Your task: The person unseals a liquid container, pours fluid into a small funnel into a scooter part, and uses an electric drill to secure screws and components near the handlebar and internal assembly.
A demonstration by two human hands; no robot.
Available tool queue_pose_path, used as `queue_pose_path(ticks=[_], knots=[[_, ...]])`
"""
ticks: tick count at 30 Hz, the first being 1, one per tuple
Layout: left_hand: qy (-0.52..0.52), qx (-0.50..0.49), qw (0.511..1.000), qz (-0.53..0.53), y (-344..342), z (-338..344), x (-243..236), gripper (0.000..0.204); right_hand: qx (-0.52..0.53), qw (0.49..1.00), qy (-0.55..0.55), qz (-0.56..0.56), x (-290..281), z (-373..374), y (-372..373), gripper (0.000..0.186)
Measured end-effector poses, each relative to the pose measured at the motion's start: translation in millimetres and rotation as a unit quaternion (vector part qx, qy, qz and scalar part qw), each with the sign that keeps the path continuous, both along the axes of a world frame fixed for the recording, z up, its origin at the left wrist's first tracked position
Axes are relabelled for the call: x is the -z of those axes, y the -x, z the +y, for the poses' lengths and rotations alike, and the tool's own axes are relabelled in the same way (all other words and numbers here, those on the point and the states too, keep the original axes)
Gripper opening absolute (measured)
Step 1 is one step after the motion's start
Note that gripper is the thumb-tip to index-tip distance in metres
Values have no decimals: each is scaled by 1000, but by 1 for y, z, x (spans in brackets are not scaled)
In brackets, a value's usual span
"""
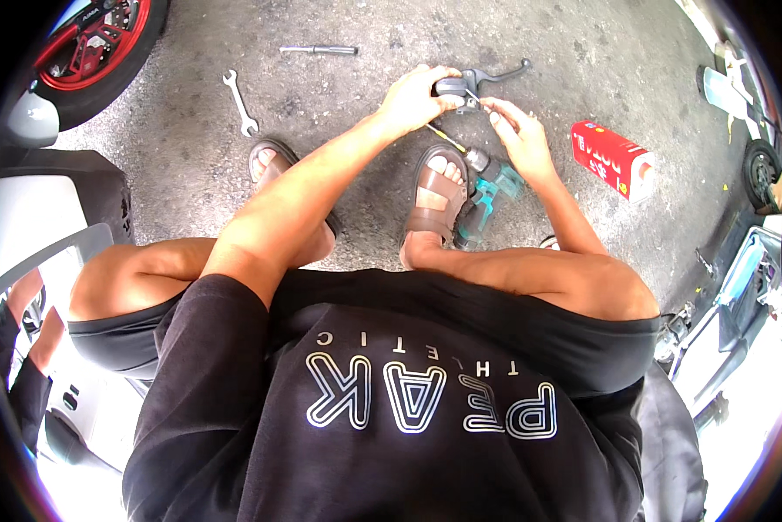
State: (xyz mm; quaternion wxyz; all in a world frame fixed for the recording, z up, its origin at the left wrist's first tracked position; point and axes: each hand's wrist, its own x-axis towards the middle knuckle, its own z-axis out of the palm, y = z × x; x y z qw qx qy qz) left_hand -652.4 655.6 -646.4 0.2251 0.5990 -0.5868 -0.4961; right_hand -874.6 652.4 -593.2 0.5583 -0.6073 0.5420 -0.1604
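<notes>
Above the ground ahead of me, my left hand (415,102) is closed around the dark body of a motorcycle brake lever assembly (453,87). Its black lever (502,73) sticks out to the right and ends in a small knob. At the right side of that body, my right hand (521,135) has its fingertips pinched together. A thin, shiny sliver runs between the body and those fingertips; what exactly they hold is too small to tell. Below the hands, a teal cordless drill (488,200) with a long bit lies beside my right sandal (434,191).
An open-end wrench (240,104) and a screwdriver (319,50) lie on the concrete at left. A red bottle (613,162) lies to the right. A red-rimmed wheel (95,52) stands upper left, white bodywork below it. Another person's arms (38,348) show lower left. Vehicle parts line the right edge.
</notes>
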Motion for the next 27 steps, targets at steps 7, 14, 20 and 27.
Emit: queue_pose_path(ticks=[7,14,20,27], knots=[[182,38,976,-108,-12,-3,-10,42,70,991,-103,-38,15,12,4,31],[226,152,961,-55,-15,-24,-8,31,84,991,-89,-61,28,17,2,30],[236,168,956,-49,-22,-22,-14,26,-3,994,60,92,5,10,-10,31],[264,160,951,-38,-22,-23,-13,24,17,996,-64,-67,35,-2,8,31]])
